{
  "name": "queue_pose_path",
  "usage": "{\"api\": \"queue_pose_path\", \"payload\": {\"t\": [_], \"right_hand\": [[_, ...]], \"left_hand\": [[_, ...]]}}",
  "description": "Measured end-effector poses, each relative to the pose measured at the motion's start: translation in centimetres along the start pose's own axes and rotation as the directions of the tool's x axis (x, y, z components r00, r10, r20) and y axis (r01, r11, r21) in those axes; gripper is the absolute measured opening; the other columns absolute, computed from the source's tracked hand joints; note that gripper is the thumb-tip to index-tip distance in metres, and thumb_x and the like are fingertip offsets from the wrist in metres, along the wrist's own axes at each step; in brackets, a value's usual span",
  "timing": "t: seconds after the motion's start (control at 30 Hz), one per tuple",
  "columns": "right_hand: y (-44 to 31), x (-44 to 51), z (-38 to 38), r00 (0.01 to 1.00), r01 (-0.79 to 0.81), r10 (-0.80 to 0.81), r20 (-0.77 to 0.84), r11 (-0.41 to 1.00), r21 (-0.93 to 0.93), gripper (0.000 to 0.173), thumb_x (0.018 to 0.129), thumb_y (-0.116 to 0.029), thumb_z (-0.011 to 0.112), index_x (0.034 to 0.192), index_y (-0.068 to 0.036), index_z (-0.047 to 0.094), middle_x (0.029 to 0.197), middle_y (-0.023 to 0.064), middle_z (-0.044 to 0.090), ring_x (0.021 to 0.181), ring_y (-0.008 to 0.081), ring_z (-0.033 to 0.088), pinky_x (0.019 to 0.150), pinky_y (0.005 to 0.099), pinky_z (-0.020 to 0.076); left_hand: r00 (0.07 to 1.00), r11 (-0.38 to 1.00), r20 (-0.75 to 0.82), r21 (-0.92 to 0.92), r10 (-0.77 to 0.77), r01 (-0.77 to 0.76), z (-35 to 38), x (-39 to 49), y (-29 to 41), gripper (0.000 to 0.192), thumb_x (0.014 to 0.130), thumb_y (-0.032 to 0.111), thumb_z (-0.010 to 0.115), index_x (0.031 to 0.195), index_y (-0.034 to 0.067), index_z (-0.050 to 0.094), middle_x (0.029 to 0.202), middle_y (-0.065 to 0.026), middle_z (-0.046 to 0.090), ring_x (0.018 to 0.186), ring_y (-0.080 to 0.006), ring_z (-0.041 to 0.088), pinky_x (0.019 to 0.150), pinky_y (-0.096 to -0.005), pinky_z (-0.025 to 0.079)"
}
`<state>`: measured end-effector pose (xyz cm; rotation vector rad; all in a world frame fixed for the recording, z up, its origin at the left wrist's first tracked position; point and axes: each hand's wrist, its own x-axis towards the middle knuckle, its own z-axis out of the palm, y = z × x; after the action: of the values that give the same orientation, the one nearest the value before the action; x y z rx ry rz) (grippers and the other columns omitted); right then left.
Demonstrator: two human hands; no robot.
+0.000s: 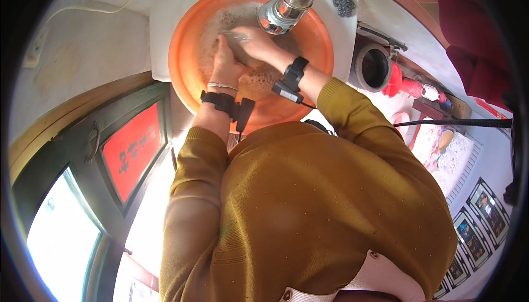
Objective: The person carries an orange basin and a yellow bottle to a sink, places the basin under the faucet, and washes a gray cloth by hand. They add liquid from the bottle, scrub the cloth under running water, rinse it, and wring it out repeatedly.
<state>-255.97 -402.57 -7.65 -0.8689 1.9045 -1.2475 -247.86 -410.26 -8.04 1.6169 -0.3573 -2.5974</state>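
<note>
An orange plastic basin (182, 62) holds cloudy water with soap foam (260, 80). Both hands are down in it, close together near its middle. My left hand (226, 60) has its thumb raised and its fingers partly under the suds. My right hand (258, 42) reaches in from the right, wet and bent at the wrist, its fingertips hidden. A greyish wet patch (239, 48) shows between the hands; whether it is an object or only water cannot be told. Above the basin's far side hangs a chrome faucet (285, 6), just over my right hand.
The basin sits on a white sink (161, 33). A dark scouring pad (344, 4) lies on its back right corner. To the right are a grey round pipe opening (374, 68) and a red bucket-like thing (394, 80). A green-framed door (91, 141) stands at the left.
</note>
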Motion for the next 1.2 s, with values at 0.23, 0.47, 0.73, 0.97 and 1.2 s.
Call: {"api": "queue_pose_path", "payload": {"t": [0.23, 0.47, 0.73, 0.97, 1.2], "right_hand": [[-3.2, -0.4, 1.1, 0.958, 0.158, -0.194, -0.21, 0.972, -0.173, 0.019, 0.088, -0.023, 0.057, 0.092, -0.005, 0.063, 0.096, 0.0161, 0.064, 0.09, 0.0325, 0.06, 0.078, 0.04, 0.0467], [3.9, 1.3, -2.8, 0.95, -0.172, 0.081, -0.302, 0.942, -0.288, 0.036, 0.089, -0.029, 0.052, 0.115, -0.005, 0.049, 0.103, 0.0187, 0.061, 0.1, 0.032, 0.056, 0.085, 0.0396, 0.0454], [4.7, 1.3, 0.0, 0.993, -0.068, 0.039, -0.112, 0.96, -0.272, 0.029, 0.087, -0.021, 0.057, 0.112, -0.007, 0.058, 0.105, 0.0161, 0.063, 0.103, 0.0312, 0.059, 0.084, 0.0393, 0.0472], [-3.9, -1.0, 1.5, 0.976, 0.186, -0.21, -0.057, 0.943, -0.276, 0.028, 0.088, -0.029, 0.059, 0.108, -0.009, 0.058, 0.104, 0.0142, 0.062, 0.099, 0.0316, 0.059, 0.083, 0.041, 0.0467], [1.9, 0.5, -3.8, 0.967, -0.234, 0.182, -0.177, 0.91, -0.342, 0.045, 0.085, -0.035, 0.056, 0.122, -0.009, 0.053, 0.127, 0.0192, 0.052, 0.121, 0.0403, 0.045, 0.096, 0.0467, 0.0398]], "left_hand": [[0.96, 0.983, 0.217, 0.01, 0.175, -0.182, -0.2, 1.9, 0.7, 0.038, 0.093, 0.033, 0.05, 0.115, 0.003, 0.056, 0.11, -0.0148, 0.062, 0.099, -0.029, 0.06, 0.09, -0.0399, 0.049], [0.995, 0.994, 0.065, 0.075, 0.077, -0.081, -0.3, -1.5, 0.3, 0.048, 0.096, 0.041, 0.045, 0.127, 0.005, 0.046, 0.125, -0.0143, 0.051, 0.115, -0.0321, 0.05, 0.085, -0.0481, 0.048], [0.998, 0.993, -0.066, 0.116, 0.003, 0.005, 0.2, 0.1, -0.4, 0.054, 0.097, 0.048, 0.036, 0.133, 0.007, 0.04, 0.134, -0.0158, 0.045, 0.122, -0.0337, 0.044, 0.101, -0.0533, 0.035], [0.987, 0.988, 0.069, 0.021, 0.148, -0.15, -0.4, 2.6, 0.8, 0.045, 0.096, 0.041, 0.042, 0.124, 0.006, 0.051, 0.121, -0.0124, 0.057, 0.11, -0.0266, 0.055, 0.095, -0.0449, 0.045], [0.982, 0.991, 0.162, 0.068, 0.1, -0.112, -0.5, 0.3, 0.0, 0.05, 0.095, 0.036, 0.049, 0.133, 0.004, 0.04, 0.133, -0.0134, 0.045, 0.12, -0.0319, 0.047, 0.096, -0.052, 0.043]]}}
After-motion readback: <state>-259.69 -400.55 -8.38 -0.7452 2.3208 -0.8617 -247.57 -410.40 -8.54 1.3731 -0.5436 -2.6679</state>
